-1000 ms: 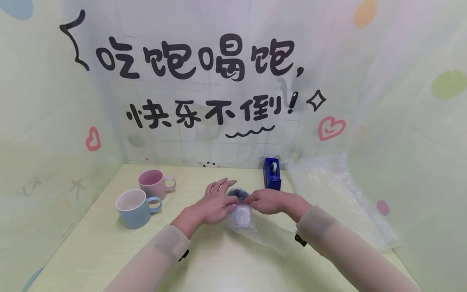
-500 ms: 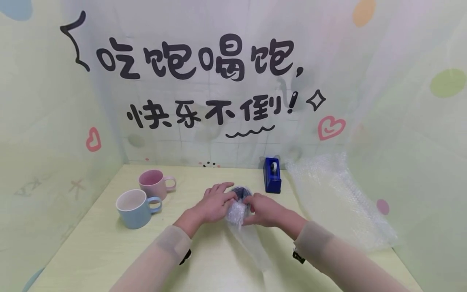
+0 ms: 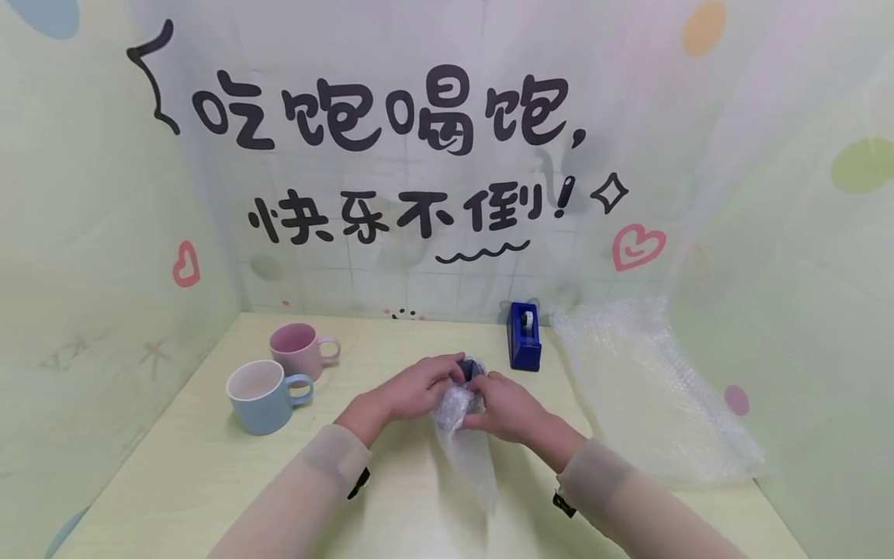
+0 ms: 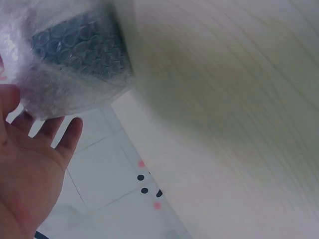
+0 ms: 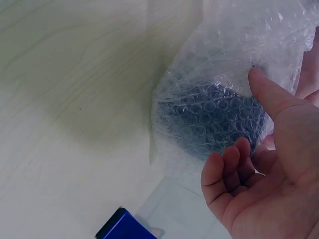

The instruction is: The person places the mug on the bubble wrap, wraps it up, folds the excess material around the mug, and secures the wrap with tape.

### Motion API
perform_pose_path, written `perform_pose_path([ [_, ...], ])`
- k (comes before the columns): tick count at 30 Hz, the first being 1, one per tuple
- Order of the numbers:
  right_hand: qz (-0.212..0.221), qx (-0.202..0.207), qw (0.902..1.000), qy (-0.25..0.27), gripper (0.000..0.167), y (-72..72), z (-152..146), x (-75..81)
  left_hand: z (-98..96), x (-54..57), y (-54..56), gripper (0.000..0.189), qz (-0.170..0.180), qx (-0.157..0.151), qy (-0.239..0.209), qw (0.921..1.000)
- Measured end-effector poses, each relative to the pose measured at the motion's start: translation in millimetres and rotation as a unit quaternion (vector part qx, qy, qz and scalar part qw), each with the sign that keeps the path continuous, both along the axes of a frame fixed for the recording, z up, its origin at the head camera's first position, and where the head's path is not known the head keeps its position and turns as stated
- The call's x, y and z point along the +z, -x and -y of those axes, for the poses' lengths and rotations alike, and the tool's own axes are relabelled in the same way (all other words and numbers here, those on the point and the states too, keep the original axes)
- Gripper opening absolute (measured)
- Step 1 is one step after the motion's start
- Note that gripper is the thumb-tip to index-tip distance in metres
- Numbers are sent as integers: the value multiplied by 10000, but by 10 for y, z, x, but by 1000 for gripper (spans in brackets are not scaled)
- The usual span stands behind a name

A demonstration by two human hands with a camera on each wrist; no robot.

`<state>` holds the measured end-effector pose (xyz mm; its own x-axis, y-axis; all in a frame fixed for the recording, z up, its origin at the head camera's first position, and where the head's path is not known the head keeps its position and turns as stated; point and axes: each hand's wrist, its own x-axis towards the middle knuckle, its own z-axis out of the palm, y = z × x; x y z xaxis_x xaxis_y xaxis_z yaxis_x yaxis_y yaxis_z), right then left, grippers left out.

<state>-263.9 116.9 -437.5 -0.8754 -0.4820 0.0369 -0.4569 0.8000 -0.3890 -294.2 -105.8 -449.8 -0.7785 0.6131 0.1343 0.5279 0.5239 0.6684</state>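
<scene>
Mid-table stands a dark blue cup (image 5: 204, 117) inside a layer of clear bubble wrap (image 3: 455, 405); its dark opening shows at the top in the head view. A loose tail of wrap trails toward the front of the table. My left hand (image 3: 417, 387) pinches the wrap at the opening's left side, three of its fingers spread out in the left wrist view (image 4: 32, 169). From the right, my right hand (image 3: 515, 407) grips the wrap, thumb (image 5: 271, 92) laid along it and forefinger at the opening, the other fingers curled beside the cup.
A light blue mug (image 3: 260, 404) and a pink mug (image 3: 296, 355) stand at the left. Behind the right hand is a blue tape dispenser (image 3: 524, 338). A bubble wrap sheet (image 3: 649, 404) lies along the right side. A printed curtain (image 3: 419, 287) borders the table's back.
The right hand has shifted from the opening's top down around the wrap's right side. The wrap's loose tail has swung from the right to hang toward the front. The left hand stays at the opening.
</scene>
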Motion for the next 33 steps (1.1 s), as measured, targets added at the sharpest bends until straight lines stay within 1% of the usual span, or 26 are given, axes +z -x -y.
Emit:
perform_pose_path([
  [2, -12, -37, 10000, 18, 52, 1, -11, -9, 15, 22, 1, 21, 244, -50, -138, 9996],
  [3, -53, -30, 10000, 32, 52, 0, -20, -18, 18, 29, 1, 19, 326, -74, -158, 9993],
  [4, -102, -23, 9999, 33, 51, -3, -17, -30, 29, 21, 2, 18, 335, -117, -174, 9992],
  [6, -111, 10, 9999, 67, 54, -13, -21, -46, 42, 6, 3, 17, 261, -198, -146, 9994],
  [9, -116, 194, 9995, 203, 63, -52, -82, -30, 38, -17, 16, 16, -44, -358, -126, 9993],
  [10, -103, 255, 9993, 250, 61, -81, -114, -6, 37, -22, 18, 16, -107, -367, -120, 9992],
  [11, -158, 351, 9990, 217, 53, -117, -152, 22, 38, -22, 17, 16, -137, -358, -103, 9992],
  [13, -350, 633, 9974, -57, 29, -231, -245, 103, 36, -20, 16, 17, -179, -357, -79, 9992],
  [14, -472, 828, 9951, -265, 23, -306, -292, 143, 34, -22, 16, 17, -200, -355, -43, 9992],
  [15, -563, 1042, 9918, -482, 25, -391, -337, 180, 34, -21, 16, 17, -210, -353, -17, 9992],
  [16, -654, 1274, 9872, -709, 28, -481, -371, 205, 32, -21, 20, 18, -211, -351, 6, 9992],
  [17, -785, 1530, 9804, -958, 31, -571, -399, 207, 35, -19, 18, 18, -207, -344, 33, 9992],
  [18, -911, 1766, 9733, -1147, 38, -662, -415, 188, 38, -13, 14, 17, -201, -325, 53, 9993],
  [20, -1326, 2128, 9581, -1383, 63, -819, -418, 81, 32, -1, 11, 15, -168, -286, 64, 9994],
  [21, -1588, 2217, 9510, -1459, 76, -882, -401, 6, 31, 5, 8, 14, -149, -263, 60, 9995],
  [22, -1983, 2275, 9414, -1507, 81, -928, -375, -80, 29, 7, 9, 13, -142, -248, 47, 9996],
  [23, -2457, 2314, 9289, -1523, 77, -958, -349, -170, 28, 14, 3, 12, -132, -238, 29, 9996],
  [25, -3193, 2355, 9065, -1446, 58, -987, -296, -307, 21, 19, -2, 11, -111, -252, 7, 9996],
  [27, -3671, 2507, 8859, -1327, 36, -981, -263, -372, 12, 21, -6, 12, -97, -281, 27, 9996],
  [29, -3975, 2774, 8651, -1290, 20, -950, -250, -349, 5, 27, -13, 14, -81, -283, 73, 9995],
  [31, -4024, 3074, 8537, -1215, 13, -895, -256, -250, 4, 33, -15, 15, -93, -232, 155, 9996],
  [32, -4035, 3164, 8507, -1157, 12, -850, -264, -190, 5, 37, -15, 15, -112, -201, 202, 9995],
  [33, -4049, 3177, 8506, -1076, 13, -796, -273, -120, 7, 39, -13, 15, -156, -181, 237, 9994],
])
